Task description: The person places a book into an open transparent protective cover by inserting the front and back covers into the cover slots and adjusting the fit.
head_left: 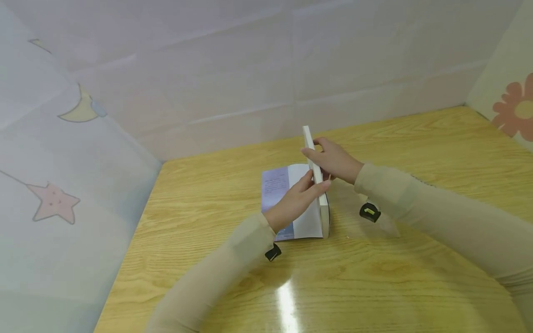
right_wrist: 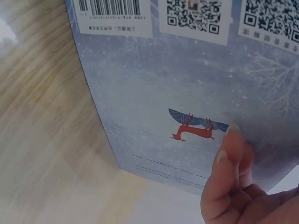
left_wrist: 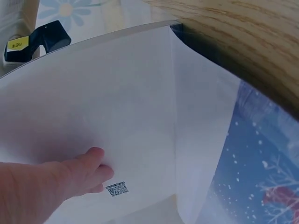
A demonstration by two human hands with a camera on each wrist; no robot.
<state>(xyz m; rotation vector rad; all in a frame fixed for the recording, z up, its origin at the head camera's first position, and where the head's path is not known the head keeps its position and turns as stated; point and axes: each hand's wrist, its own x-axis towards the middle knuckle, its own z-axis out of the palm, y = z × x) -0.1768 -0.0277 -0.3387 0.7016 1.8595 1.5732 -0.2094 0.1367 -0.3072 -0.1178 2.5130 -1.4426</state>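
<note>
A paperback book (head_left: 307,136) stands on edge on the wooden table, seen mostly along its white page edges. Its cover flap (head_left: 275,182), lilac with small print, spreads out to the left. My left hand (head_left: 291,201) holds the near part, thumb across the upper edge and fingers on the left face. In the left wrist view those fingers touch a white inner page (left_wrist: 131,93) close to a small QR code. Farther back, my right hand (head_left: 335,159) grips the book from the right. Its fingers lie on the snowy blue back cover (right_wrist: 140,93), beside a printed orange animal.
The wooden table (head_left: 200,199) runs up to a pale back wall (head_left: 233,92). A left wall carries a pink star (head_left: 53,202). Right of the book lies a faint see-through sheet (head_left: 383,226), partly under the right sleeve. Black wrist cameras hang below both cuffs.
</note>
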